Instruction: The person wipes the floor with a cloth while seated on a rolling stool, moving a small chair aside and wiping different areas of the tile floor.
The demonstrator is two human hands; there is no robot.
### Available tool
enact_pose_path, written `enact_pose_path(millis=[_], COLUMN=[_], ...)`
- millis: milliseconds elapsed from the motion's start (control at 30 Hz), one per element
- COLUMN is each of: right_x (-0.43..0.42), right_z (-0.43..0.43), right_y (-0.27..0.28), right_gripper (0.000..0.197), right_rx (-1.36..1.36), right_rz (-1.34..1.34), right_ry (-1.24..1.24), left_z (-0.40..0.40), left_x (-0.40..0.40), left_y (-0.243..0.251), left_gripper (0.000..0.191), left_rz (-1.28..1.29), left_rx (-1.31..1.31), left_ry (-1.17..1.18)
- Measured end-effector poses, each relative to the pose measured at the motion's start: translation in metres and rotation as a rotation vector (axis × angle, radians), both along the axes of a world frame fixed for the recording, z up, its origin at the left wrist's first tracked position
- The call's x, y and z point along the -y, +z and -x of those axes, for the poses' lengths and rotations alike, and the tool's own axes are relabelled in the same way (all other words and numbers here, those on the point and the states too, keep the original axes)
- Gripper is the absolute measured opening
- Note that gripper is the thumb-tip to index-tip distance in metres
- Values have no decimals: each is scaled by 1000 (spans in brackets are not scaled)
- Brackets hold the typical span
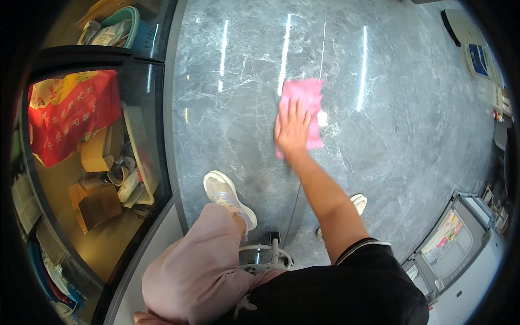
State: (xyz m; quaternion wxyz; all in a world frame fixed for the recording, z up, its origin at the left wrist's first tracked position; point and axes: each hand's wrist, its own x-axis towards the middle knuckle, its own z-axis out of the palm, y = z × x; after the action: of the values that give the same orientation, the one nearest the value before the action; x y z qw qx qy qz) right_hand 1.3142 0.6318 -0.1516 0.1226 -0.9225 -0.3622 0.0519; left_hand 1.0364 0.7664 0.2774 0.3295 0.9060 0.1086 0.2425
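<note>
My right hand (293,128) lies palm down on a pink cloth (312,95), pressing it flat against the grey marble-patterned floor (252,134). Its fingers are stretched over the cloth and point away from me. Hand and cloth are a little blurred. A sliver of what looks like my left hand (148,319) shows at the bottom edge, beside my pink trouser leg (195,260); its fingers are cut off from view.
At left stands a glass-fronted cabinet (164,134) with a red bag (77,118), cardboard boxes (95,203) and a blue basket (140,30). My shoes (221,189) rest on the floor near a caster-wheeled seat base (275,248). A grey-white appliance (467,268) stands lower right.
</note>
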Motion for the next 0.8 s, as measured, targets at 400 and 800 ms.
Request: enact_pose_path(millis=[400,800], right_x=[35,40], right_z=[-126,-72], right_y=[-15,1], right_gripper=[53,52], right_rx=[132,50], right_rz=[74,0], right_ry=[136,106], left_z=[-5,0], left_x=[12,8], left_y=[-10,-3], left_gripper=[14,15], left_rz=[-139,-154], left_rx=[102,66], left_ry=[50,26])
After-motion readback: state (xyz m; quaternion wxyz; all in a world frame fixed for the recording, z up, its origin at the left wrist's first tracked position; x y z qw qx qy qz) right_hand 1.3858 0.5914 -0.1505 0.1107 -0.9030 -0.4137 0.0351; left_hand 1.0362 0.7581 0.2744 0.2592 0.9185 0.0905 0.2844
